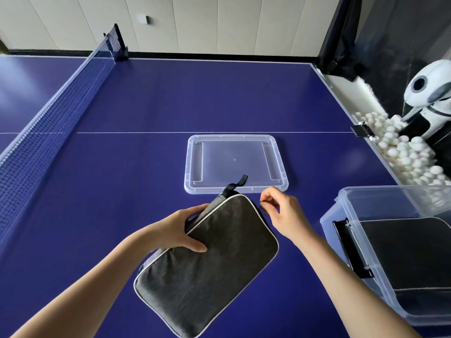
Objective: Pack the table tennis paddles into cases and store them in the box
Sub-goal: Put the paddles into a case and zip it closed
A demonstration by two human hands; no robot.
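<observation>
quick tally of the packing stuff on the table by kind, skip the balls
Paddle cases: 2, the grey case gripped by the left hand, with the right hand pinching at its zipper, and a dark case inside the box.
Clear storage boxes: 1.
Clear lids: 1.
Total: 4

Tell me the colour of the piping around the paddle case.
Light grey piping edges the dark grey paddle case, in the head view.

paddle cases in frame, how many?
2. One gray case is held over the table: left hand grips its edge, right hand pinches the zipper pull. A second dark case lies in the clear box. More could be hidden underneath.
</observation>
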